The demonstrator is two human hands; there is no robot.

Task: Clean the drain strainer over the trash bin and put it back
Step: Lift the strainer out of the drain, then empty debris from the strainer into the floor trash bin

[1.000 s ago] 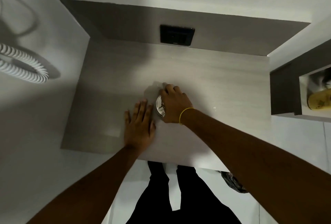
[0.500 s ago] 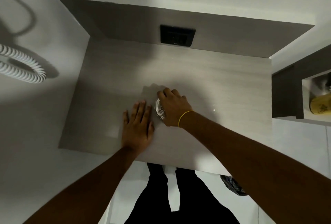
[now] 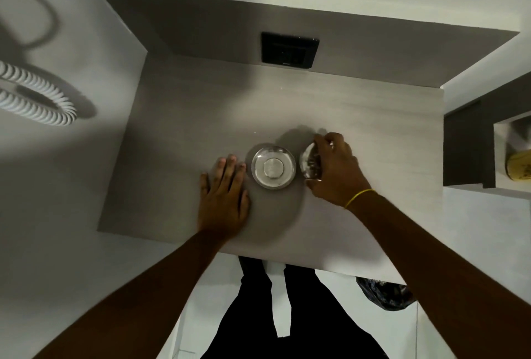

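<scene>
Basin of pale grey stone holds the round steel drain fitting, left hand flat and spread beside it, while right hand clamps the small shiny metal strainer just right of it by its rim, apparently rigid, light, possibly wet and slippery.

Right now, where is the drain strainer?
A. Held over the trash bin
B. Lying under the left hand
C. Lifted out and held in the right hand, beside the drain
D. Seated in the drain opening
C: the right hand grips the drain strainer tilted just right of the exposed metal drain, while the left hand lies flat on the sink floor.
</scene>
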